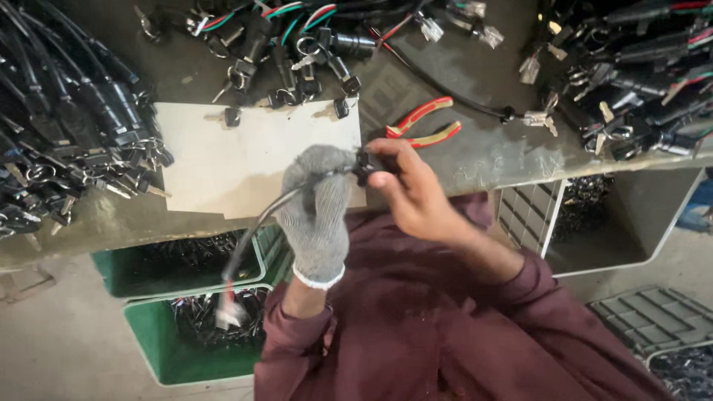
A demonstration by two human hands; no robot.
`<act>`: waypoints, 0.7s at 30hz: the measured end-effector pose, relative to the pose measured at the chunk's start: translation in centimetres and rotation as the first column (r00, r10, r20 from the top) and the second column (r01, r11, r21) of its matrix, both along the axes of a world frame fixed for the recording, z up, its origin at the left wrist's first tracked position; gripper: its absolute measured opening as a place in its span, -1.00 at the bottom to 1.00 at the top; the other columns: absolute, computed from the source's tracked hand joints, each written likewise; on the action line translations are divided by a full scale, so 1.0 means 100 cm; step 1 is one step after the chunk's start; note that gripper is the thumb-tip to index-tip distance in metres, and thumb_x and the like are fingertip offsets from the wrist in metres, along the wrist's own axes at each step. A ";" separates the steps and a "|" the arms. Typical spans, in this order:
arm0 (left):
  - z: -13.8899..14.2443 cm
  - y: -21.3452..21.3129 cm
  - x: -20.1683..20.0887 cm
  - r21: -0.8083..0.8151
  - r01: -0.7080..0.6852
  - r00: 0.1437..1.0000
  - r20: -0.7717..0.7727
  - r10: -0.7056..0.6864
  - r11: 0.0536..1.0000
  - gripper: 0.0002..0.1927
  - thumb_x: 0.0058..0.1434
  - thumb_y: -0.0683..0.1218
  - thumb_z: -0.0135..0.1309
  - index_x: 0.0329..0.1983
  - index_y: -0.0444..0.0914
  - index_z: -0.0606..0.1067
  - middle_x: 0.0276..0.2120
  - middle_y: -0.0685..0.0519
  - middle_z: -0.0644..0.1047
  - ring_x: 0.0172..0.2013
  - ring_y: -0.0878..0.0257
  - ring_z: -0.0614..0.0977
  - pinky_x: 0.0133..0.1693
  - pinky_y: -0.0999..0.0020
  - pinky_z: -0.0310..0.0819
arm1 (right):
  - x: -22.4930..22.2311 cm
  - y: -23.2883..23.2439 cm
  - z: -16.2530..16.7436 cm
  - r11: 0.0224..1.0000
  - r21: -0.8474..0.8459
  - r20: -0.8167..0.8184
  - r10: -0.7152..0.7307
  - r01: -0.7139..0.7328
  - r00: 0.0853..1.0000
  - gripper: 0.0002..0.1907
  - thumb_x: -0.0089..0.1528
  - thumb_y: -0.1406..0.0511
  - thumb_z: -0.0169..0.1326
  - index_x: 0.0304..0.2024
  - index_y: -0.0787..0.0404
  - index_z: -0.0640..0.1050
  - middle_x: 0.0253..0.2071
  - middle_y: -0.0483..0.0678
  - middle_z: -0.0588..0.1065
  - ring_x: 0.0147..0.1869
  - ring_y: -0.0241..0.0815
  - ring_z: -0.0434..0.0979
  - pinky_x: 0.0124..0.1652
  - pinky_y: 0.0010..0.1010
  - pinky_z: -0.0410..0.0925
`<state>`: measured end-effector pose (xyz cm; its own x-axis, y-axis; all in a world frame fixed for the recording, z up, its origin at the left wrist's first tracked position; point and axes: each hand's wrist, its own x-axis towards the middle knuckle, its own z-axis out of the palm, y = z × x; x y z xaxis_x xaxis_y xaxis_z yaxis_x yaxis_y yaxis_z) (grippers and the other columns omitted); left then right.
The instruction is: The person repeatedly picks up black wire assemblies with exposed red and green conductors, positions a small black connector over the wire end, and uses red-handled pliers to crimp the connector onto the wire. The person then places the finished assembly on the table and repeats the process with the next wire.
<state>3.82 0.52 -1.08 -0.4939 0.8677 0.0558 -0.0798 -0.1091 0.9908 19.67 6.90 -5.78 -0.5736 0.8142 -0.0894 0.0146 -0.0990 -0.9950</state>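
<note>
A black switch is held at the centre of the view, above the near edge of the bench. The left hand, covered by a grey knit glove, is closed in a fist around the black cable just behind the switch. The right hand, bare, is set at 3 o'clock of the switch, with its fingertips pinched on the switch body. The cable is routed from the fist toward 7 o'clock and is ended in a white plug hanging over a green bin. A white sheet, rectangular and unmarked, is laid on the bench at 10 o'clock of the hands. Red-handled pliers are placed at 1 o'clock, near the right hand but apart from it. Piles of black switches with keys are spread at 9 o'clock, 12 o'clock and 2 o'clock. A white crate is seen below the bench at 3 o'clock.
</note>
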 end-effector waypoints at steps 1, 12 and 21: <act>0.003 -0.001 0.002 0.008 0.023 0.992 0.122 -0.024 1.000 -0.80 0.53 -0.12 0.13 0.08 -0.35 0.49 -0.04 0.03 0.58 -0.06 0.30 0.58 0.06 0.44 0.50 | 0.006 0.003 0.000 0.992 -0.107 -0.123 0.046 -0.060 0.991 -0.64 0.48 0.29 -0.02 0.27 0.34 0.37 0.00 0.00 0.48 0.01 -0.22 0.45 0.10 -0.40 0.38; 0.024 0.005 -0.024 -0.277 0.113 0.805 -0.538 -0.251 0.954 -0.73 0.18 -0.09 0.39 -0.09 -0.20 0.62 -0.12 0.08 0.66 -0.07 0.18 0.70 0.00 0.30 0.58 | 0.004 0.014 0.005 0.828 0.550 0.145 0.034 -0.109 0.989 -0.48 0.19 0.62 -0.02 0.21 0.33 0.36 -0.09 0.15 0.39 -0.09 0.11 0.39 -0.05 -0.23 0.33; 0.015 0.003 -0.026 -0.201 0.205 0.724 -0.627 -0.287 0.958 -0.68 0.21 -0.06 0.35 -0.01 -0.18 0.59 0.00 -0.01 0.63 0.03 0.05 0.65 0.06 0.19 0.53 | -0.001 -0.008 0.005 0.917 0.392 0.107 0.034 -0.074 0.994 -0.66 0.44 0.39 -0.04 0.24 0.37 0.33 -0.20 0.10 0.35 -0.18 -0.02 0.37 -0.13 -0.29 0.32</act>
<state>1.27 0.83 0.45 -0.1429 0.9738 0.1767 0.5718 -0.0645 0.8179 19.59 6.09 -5.25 -0.6225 0.7624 0.1767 0.1056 0.3056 -0.9463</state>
